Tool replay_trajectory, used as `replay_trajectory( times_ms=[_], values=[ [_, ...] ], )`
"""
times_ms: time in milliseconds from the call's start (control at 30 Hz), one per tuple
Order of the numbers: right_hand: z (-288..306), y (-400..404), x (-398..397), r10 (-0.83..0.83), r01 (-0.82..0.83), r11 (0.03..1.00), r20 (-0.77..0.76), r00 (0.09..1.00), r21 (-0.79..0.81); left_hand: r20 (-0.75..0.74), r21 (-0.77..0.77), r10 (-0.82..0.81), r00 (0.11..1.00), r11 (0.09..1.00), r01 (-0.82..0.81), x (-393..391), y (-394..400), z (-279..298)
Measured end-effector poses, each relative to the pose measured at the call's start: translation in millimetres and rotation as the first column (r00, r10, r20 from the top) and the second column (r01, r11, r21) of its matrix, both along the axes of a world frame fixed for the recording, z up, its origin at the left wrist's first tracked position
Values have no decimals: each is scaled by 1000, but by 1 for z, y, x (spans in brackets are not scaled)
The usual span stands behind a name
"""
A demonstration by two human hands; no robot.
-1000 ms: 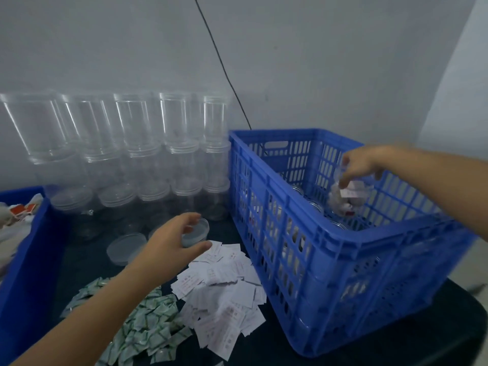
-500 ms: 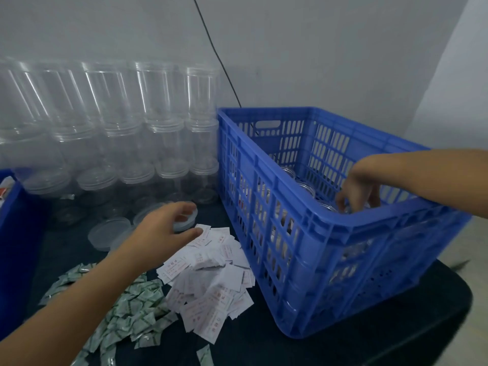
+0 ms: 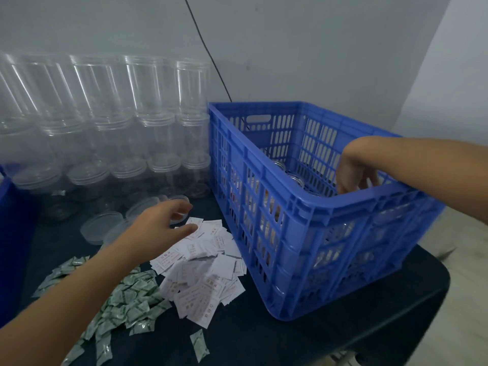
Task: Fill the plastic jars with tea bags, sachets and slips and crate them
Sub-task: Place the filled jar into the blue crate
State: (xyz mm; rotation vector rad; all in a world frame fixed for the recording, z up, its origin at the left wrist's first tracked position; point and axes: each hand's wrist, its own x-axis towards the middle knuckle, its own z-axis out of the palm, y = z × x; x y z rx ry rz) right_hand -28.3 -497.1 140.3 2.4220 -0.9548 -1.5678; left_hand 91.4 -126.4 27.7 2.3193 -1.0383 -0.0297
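Two hands work apart in the head view. The right hand (image 3: 353, 173) reaches down inside the blue crate (image 3: 330, 207), fingers pointing downward among the filled jars (image 3: 293, 178) packed along its floor; whether those fingers grip a jar or have let go I cannot tell, since the crate's near rim hides the tips.

The left hand (image 3: 163, 223) hovers over the table, fingers loosely spread and holding nothing, thumb just above the pile of white slips (image 3: 200, 265). Directly ahead of its fingertips, toward the wall, lie loose clear lids (image 3: 101, 229), one partly under the fingers. Beyond them stand stacked empty jars (image 3: 163, 143), upright, long axes vertical. Green sachets (image 3: 126, 299) lie nearer the person, beside the forearm.

The next jar is most likely to come from that stack, and the left hand is much the nearer: a short reach forward and slightly up. The right hand would have to clear the crate wall first.
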Motion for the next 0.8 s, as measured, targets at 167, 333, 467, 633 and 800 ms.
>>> replay_trajectory(
  times_ms=[167, 333, 467, 633, 800],
  values=[
    [14, -2, -4, -44, 22, 998, 372, 927, 62, 0, 21, -3, 1000, 1000, 3, -4, -2, 4],
    [41, 13, 1, 44, -70, 997, 644, 764, 14, 12, 19, -13, 1000, 1000, 13, -9, -3, 11],
    [71, 42, 15, 113, -181, 983, 781, 614, 1, 11, -3, -25, 1000, 1000, 25, -15, -1, 19],
    [108, 98, 45, 178, -306, 950, 913, 366, -63, 33, 0, -7, 999, 1000, 7, -18, 14, 30],
    [117, 172, 93, 212, -457, 885, 952, 222, -90, 48, -20, 67, 997, 998, -66, -12, 47, 39]
  ],
)
